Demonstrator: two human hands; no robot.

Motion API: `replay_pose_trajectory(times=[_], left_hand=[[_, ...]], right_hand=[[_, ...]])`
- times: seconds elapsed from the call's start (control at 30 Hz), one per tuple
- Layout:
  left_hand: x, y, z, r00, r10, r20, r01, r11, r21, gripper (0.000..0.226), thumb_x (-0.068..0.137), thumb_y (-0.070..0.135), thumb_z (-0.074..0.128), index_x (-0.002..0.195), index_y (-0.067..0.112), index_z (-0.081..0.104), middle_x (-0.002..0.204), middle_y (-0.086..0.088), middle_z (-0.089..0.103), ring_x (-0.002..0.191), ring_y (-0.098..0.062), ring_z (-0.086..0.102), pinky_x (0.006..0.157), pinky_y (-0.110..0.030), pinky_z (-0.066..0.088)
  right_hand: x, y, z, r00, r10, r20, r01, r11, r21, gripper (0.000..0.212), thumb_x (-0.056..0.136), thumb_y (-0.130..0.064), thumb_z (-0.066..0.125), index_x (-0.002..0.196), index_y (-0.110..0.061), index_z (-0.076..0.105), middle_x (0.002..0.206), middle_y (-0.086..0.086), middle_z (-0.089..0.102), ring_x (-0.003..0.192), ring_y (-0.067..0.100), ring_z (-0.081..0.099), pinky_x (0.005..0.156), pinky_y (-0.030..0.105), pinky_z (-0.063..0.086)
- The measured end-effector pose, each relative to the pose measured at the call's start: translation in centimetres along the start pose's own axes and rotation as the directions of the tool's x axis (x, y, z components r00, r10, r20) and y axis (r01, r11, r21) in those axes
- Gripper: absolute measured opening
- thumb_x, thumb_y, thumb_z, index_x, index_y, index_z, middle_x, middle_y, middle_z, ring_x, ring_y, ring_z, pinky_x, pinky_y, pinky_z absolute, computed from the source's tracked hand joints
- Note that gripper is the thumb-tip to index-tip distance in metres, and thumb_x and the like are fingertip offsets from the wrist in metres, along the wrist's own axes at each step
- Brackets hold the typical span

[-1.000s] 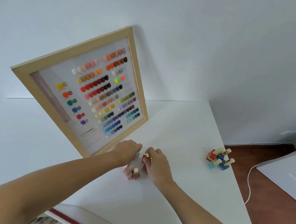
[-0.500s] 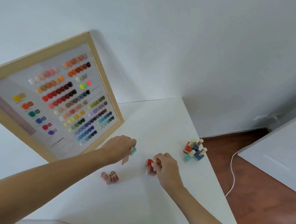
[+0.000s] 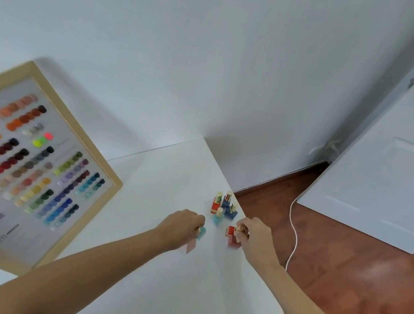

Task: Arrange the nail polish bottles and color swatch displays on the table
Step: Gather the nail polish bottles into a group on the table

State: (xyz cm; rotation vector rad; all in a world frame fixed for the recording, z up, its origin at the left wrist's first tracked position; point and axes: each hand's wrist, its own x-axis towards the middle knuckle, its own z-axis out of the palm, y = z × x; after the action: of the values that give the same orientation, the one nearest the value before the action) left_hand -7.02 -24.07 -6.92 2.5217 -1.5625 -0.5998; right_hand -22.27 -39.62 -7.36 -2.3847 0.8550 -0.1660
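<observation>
My left hand (image 3: 182,227) is closed around two small bottles, a teal one (image 3: 201,232) and a pale pink one (image 3: 190,247), just above the white table (image 3: 161,196). In my right hand (image 3: 254,236) are two red bottles (image 3: 232,235) with gold caps, close to the table's right edge. A cluster of several bottles (image 3: 223,207), red, blue and light blue, stands just beyond both hands. The wood-framed colour swatch display (image 3: 23,163) leans against the wall at the left.
The table's right edge drops to a wooden floor (image 3: 344,273), where a white cable (image 3: 293,235) runs along. A white door (image 3: 400,160) with a metal knob stands at the right. White wall behind.
Both hands lifted bottles from the spot near the swatch display and carried them right, up to the bottle cluster. The view has swung right; the pink and red pair left behind is out of sight.
</observation>
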Motion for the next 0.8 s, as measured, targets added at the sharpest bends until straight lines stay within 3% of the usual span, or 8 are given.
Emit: replay_pose_trajectory(times=[0.37, 0.6, 0.8], left_hand=[[4.7, 5.5, 1.2, 0.996, -0.067, -0.058, 0.064, 0.997, -0.045, 0.026, 0.101, 0.023, 0.038, 0.103, 0.01, 0.06, 0.105, -0.011, 0.066, 0.084, -0.021, 0.059, 0.066, -0.025, 0.038], [5.8, 5.8, 1.1, 0.987, -0.135, -0.083, 0.135, 0.991, -0.002, 0.023, 0.101, 0.022, 0.039, 0.105, 0.012, 0.059, 0.106, -0.011, 0.066, 0.091, -0.027, 0.064, 0.068, -0.028, 0.041], [6.3, 5.1, 1.0, 0.983, -0.163, -0.088, 0.165, 0.986, 0.017, 0.025, 0.101, 0.02, 0.037, 0.108, 0.012, 0.059, 0.107, -0.009, 0.066, 0.093, -0.028, 0.063, 0.075, -0.036, 0.05]], right_hand=[[2.8, 2.4, -0.6, 0.996, -0.055, 0.073, 0.058, 0.997, -0.045, 0.014, 0.09, -0.013, 0.062, 0.103, -0.012, 0.067, 0.094, 0.008, 0.059, 0.08, 0.022, 0.059, 0.074, 0.035, 0.054], [4.6, 2.6, 0.1, 0.985, -0.101, 0.138, 0.109, 0.992, -0.057, 0.013, 0.09, -0.012, 0.061, 0.101, -0.012, 0.067, 0.094, 0.008, 0.059, 0.08, 0.023, 0.058, 0.072, 0.036, 0.054], [5.2, 2.6, 0.9, 0.976, -0.144, 0.163, 0.156, 0.985, -0.069, 0.015, 0.093, -0.013, 0.056, 0.104, -0.013, 0.066, 0.095, 0.008, 0.06, 0.081, 0.02, 0.058, 0.072, 0.029, 0.052]])
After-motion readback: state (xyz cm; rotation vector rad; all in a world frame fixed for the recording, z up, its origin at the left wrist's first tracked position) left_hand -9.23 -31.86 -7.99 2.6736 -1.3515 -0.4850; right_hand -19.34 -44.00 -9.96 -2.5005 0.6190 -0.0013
